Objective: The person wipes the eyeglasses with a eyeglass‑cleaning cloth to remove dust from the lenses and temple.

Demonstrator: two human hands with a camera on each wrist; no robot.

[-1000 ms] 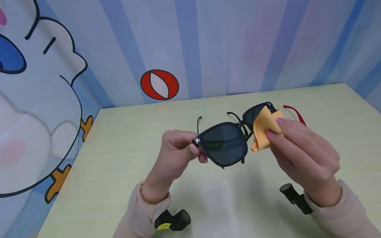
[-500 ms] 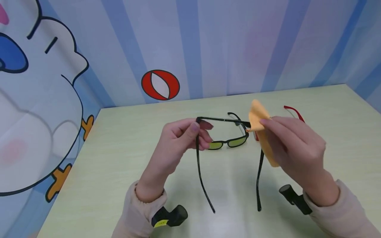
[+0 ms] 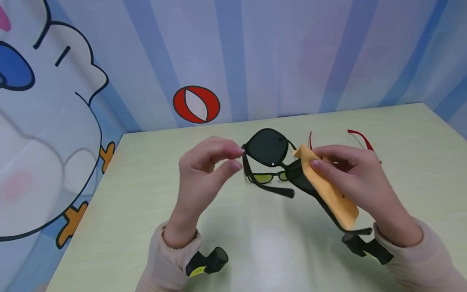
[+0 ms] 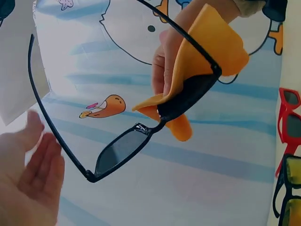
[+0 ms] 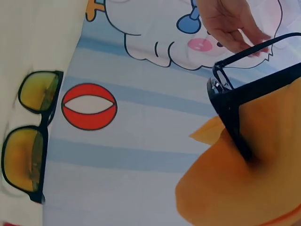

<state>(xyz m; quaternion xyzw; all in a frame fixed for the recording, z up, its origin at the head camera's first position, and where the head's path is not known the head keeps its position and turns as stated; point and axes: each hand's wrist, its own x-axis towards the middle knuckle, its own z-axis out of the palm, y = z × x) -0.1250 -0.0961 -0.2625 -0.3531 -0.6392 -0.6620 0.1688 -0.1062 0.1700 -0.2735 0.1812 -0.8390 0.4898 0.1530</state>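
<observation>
Black sunglasses point(image 3: 268, 148) with dark lenses are held in the air above the table, temples unfolded and pointing toward me. My right hand point(image 3: 352, 174) pinches an orange cleaning cloth point(image 3: 324, 186) over one lens, and through it grips the sunglasses. In the left wrist view, the cloth wraps both faces of that lens, while the other lens point(image 4: 122, 153) is bare. My left hand point(image 3: 198, 174) hovers beside the opposite hinge. Its thumb and fingers are apart, and the left wrist view shows them loosely extended near the temple point(image 4: 56, 127), holding nothing.
Black-framed glasses with yellow lenses point(image 3: 262, 178) lie on the light table point(image 3: 164, 170) behind the held pair. Red-framed sunglasses point(image 4: 291, 115) lie beside them, mostly hidden in the head view by my right hand. A striped cartoon wall point(image 3: 292, 61) borders the table's far edge.
The sunglasses have been turned over and now tilt, with the right side lower. My left hand has let go of their left corner. The cloth stays on the right lens in my right hand.
</observation>
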